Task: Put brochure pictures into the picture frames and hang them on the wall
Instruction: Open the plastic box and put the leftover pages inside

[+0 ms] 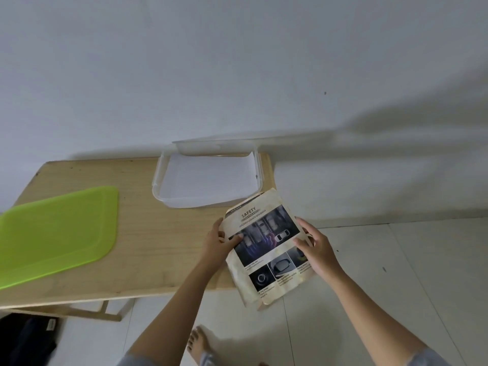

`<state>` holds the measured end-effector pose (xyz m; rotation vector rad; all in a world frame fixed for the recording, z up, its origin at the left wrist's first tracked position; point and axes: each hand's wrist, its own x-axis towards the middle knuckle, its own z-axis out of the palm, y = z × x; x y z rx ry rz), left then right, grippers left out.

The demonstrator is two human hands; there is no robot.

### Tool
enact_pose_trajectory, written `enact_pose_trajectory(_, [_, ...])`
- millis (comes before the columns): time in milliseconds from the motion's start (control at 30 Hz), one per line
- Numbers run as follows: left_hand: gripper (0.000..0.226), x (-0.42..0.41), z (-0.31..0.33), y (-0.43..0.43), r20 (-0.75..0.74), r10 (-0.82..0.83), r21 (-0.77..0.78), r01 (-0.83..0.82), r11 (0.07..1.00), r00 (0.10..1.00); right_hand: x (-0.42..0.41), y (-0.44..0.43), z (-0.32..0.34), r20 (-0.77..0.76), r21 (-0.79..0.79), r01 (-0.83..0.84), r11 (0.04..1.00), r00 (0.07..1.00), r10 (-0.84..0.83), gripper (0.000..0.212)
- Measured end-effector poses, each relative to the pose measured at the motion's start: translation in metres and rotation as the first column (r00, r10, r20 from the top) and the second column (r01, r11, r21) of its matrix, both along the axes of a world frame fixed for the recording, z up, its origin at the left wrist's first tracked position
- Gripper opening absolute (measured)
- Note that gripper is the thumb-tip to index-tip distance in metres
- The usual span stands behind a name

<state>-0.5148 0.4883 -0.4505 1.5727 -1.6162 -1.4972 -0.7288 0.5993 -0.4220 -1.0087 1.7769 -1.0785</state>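
Note:
A yellowed brochure (pixel 266 249) with car photos and the heading "SAFETY" hangs over the right end of the wooden table (pixel 137 233). My left hand (pixel 219 240) grips its left edge, thumb on the page. My right hand (pixel 315 249) holds its right edge, fingers curled round it. No picture frame shows in view.
A clear plastic box (pixel 158 180) with white paper inside stands at the table's back right, against the white wall. A green lid (pixel 55 233) lies on the table's left. A small dark mark (pixel 325 93) dots the wall. My bare foot (pixel 198 344) stands on the tiled floor.

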Motion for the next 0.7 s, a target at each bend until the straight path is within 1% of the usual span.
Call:
enact_pose_trajectory(100, [0.055,0.005,0.016,-0.01,-0.102,0.065,-0.107,-0.076,0.991,0.993,-0.004,-0.019,0.015,-0.034,-0.051,0.002,0.999,0.999,-0.004,0.052])
enact_pose_trajectory(167, [0.045,0.011,0.028,-0.021,-0.129,0.11,-0.168,-0.131,0.977,0.986,-0.003,-0.039,0.026,-0.072,-0.077,-0.016,0.997,0.997,0.01,0.052])
enact_pose_trajectory(233, [0.04,0.021,0.04,-0.036,-0.157,0.132,-0.207,-0.163,0.965,0.979,0.001,-0.066,0.038,-0.138,-0.097,-0.043,0.994,0.99,0.03,0.053])
enact_pose_trajectory(367, [0.048,0.041,0.054,-0.077,-0.231,0.145,-0.199,-0.192,0.961,0.962,0.012,-0.133,0.062,-0.271,-0.158,-0.078,0.984,0.962,0.033,0.05])
enact_pose_trajectory(500, [0.056,0.059,0.056,-0.127,-0.211,0.11,-0.194,-0.152,0.969,0.971,0.027,-0.209,0.07,-0.397,-0.214,-0.106,0.971,0.918,0.012,0.046])
enact_pose_trajectory(567, [0.058,0.064,0.054,-0.153,-0.2,0.103,-0.19,-0.142,0.972,0.974,0.034,-0.247,0.066,-0.457,-0.207,-0.127,0.97,0.889,0.018,0.046])
enact_pose_trajectory(700, [0.057,0.07,0.041,-0.191,-0.179,0.124,-0.123,-0.147,0.981,0.976,0.045,-0.306,0.049,-0.553,-0.145,-0.171,0.975,0.831,0.064,0.048])
